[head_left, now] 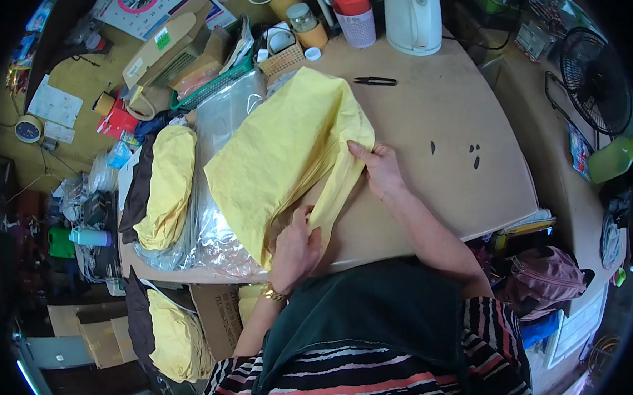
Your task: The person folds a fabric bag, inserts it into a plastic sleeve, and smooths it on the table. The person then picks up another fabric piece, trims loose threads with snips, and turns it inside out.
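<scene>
A large piece of yellow cloth (276,145) lies spread and partly folded over the table, its long edge strip held between both hands. My left hand (296,248) is closed on the lower end of that strip, near the table's front edge; a gold watch is on the wrist. Farther up and to the right, my right hand (379,168) pinches the same cloth, thumb on top. Clear plastic sheets (222,221) lie partly beneath the cloth on its left. Black thread snips (375,81) rest on the table beyond the cloth.
Folded yellow cloth (166,190) with dark cloth lies at the left. A white kettle (413,20), a red-lidded cup (353,20) and a jar (307,25) stand at the back. Small dark pieces (476,161) lie on the right. A black fan (596,80) stands farther right.
</scene>
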Motion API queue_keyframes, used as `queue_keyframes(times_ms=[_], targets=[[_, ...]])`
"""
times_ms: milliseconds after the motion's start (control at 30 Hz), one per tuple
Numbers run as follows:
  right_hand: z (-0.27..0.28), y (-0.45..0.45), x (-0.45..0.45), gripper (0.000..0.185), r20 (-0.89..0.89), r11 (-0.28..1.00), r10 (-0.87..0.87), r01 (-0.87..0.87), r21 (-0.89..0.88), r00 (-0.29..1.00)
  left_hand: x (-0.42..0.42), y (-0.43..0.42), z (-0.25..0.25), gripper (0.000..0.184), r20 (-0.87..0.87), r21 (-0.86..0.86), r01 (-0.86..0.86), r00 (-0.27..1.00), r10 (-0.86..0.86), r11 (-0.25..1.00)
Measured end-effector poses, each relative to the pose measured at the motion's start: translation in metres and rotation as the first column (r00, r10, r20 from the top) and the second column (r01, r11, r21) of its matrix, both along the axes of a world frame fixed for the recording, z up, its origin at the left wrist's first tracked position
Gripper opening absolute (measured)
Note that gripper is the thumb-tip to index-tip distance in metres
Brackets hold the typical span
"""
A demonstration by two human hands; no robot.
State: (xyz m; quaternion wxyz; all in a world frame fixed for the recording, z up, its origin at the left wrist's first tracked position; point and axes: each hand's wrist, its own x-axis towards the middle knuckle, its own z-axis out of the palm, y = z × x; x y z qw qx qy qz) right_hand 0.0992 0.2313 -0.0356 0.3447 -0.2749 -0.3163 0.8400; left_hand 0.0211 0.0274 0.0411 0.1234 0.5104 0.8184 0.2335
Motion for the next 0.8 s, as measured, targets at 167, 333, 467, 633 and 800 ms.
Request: queue_keyframes(times_ms=[167, 333, 467, 633, 800], targets=[[0.007, -0.011, 0.000, 0.022, 0.076, 0.983, -0.088, 0.075, 0.165, 0.993, -0.030, -0.029, 0.023, 0.023, 0.367, -0.214, 0.120, 0.929, -0.033, 0.969], [0.005, -0.020, -0.008, 0.020, 0.064, 0.935, -0.133, 0.104, 0.340, 0.989, -0.006, 0.020, 0.016, 0.026, 0.065, 0.229, 0.061, 0.995, -0.077, 0.971], [0.004, -0.025, -0.006, 0.018, 0.053, 0.877, -0.096, 0.059, 0.478, 0.994, -0.011, 0.067, 0.001, 0.024, -0.185, 0.458, 0.061, 0.982, 0.027, 0.887], [0.011, -0.005, 0.008, 0.024, 0.330, 0.993, 0.094, -0.113, 0.040, 0.939, -0.015, 0.076, 0.010, 0.032, 0.128, 0.230, -0.057, 0.991, 0.028, 0.971], [0.019, -0.004, 0.005, 0.043, 0.000, 0.974, 0.223, -0.223, 0.043, 0.975, -0.020, 0.064, 0.002, 0.030, 0.330, 0.113, -0.015, 0.944, -0.023, 0.993]])
